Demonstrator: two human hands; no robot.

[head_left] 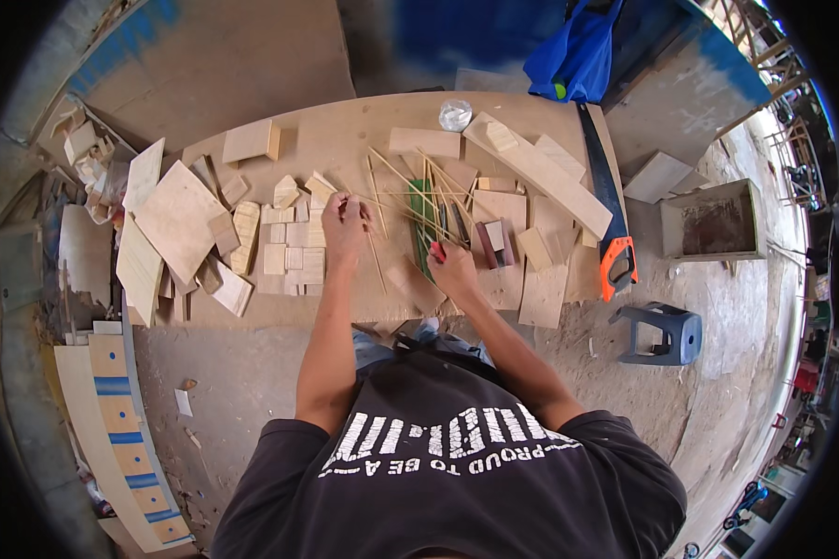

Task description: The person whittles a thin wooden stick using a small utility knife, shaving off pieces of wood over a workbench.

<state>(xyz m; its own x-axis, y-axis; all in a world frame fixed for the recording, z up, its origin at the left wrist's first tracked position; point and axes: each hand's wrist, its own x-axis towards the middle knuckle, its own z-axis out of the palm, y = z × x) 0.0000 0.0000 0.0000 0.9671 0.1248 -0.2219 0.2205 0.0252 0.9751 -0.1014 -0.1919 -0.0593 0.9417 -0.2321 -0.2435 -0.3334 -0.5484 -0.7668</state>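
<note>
At the middle of the wooden table, my left hand (345,228) is closed in a pinch beside a group of small wooden blocks (289,247). A thin wooden stick (410,193) runs rightward from its fingertips. My right hand (454,270) is closed around a small red-handled tool (436,250); its working end cannot be made out. Beyond that hand, several more thin sticks (429,191) lie crossed over a green strip-like thing (420,219). A dark reddish block (487,244) with a pale piece on it lies just right of them.
Loose boards (182,219) pile up on the left. A long plank (536,172) and a handsaw with an orange handle (618,265) lie at the right. A crumpled clear plastic cup (455,115) stands at the back. On the floor are a blue-grey stool (662,334) and an open box (713,224).
</note>
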